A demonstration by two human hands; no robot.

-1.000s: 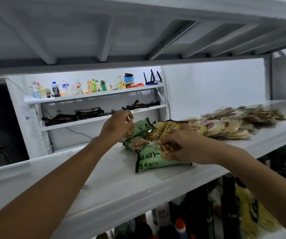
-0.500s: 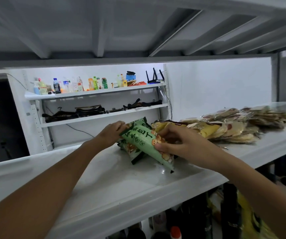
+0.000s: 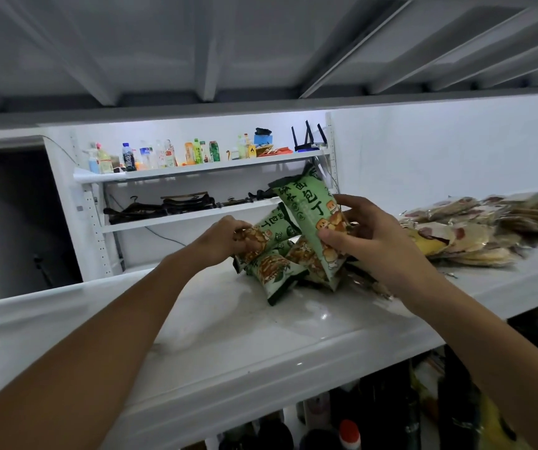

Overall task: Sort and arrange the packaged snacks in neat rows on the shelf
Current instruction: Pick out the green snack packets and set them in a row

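On the white shelf (image 3: 196,326) several green snack packets are clustered at the centre. My right hand (image 3: 368,241) grips one green packet (image 3: 309,216) and holds it upright, raised above the others. Beside it, my left hand (image 3: 225,238) grips a second green packet (image 3: 270,232) that leans tilted behind the first. Another green packet (image 3: 274,274) lies flat on the shelf below both hands. To the right spreads a heap of clear and yellow snack packets (image 3: 475,232).
The underside of an upper shelf (image 3: 261,43) hangs low overhead. Across the room a white wall rack (image 3: 196,164) carries bottles, a router and dark hangers. Bottles (image 3: 348,433) and dark goods stand below the shelf's front edge.
My right hand has lifted its green packet from lying low to standing upright and higher. My left hand has taken hold of a second green packet and raised it slightly.
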